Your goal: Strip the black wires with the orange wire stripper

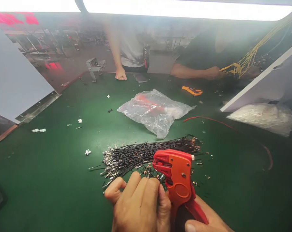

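Note:
At the front, my right hand (pixel 204 216) is wrapped round the handles of a red and orange wire stripper (pixel 182 177), whose jaws point left. Close beside it, my left hand (pixel 138 203) is closed with its fingers curled; anything pinched in it is hidden. Just beyond both hands lies a bundle of black wires (pixel 146 153) with metal terminals at the left ends and bare copper at many right ends. Short black and copper offcuts are scattered between the bundle and my left hand.
A clear plastic bag (pixel 155 111) with red and white contents lies beyond the bundle. Orange pliers (pixel 192 91), a red wire (pixel 209 118) and white bits (pixel 88 152) lie about. White panels flank the green table (pixel 51 180). Two people are opposite, one handling yellow wires (pixel 252 58).

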Demonstrator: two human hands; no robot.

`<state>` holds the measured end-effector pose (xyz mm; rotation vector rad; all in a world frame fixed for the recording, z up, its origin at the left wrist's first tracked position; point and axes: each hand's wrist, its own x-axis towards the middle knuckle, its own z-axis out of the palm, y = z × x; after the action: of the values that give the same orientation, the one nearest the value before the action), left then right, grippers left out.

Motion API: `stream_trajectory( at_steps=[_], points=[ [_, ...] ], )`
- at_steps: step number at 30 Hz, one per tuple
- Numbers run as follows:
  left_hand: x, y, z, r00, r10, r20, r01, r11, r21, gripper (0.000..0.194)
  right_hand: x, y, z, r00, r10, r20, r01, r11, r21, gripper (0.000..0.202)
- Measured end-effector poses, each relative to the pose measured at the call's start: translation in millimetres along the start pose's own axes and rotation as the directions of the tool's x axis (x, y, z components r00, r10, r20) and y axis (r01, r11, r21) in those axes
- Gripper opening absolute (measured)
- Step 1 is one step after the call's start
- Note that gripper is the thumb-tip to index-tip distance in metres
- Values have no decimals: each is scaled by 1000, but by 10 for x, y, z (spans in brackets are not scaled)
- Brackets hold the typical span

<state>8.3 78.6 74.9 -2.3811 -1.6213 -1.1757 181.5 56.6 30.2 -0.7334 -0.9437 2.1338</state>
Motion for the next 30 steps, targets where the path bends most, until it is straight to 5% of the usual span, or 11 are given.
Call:
stream_trajectory(
  at_steps=[7, 30],
  points=[
    [-34, 27, 22, 999, 35, -2, -35, 999, -31, 24, 60, -111, 74, 997, 4, 72, 1, 997, -78, 41],
    [-80, 13, 77, 998, 60, -3, -60, 998, -11, 24, -36, 17, 24, 980, 102, -168, -111, 993, -49, 45]
  ],
)
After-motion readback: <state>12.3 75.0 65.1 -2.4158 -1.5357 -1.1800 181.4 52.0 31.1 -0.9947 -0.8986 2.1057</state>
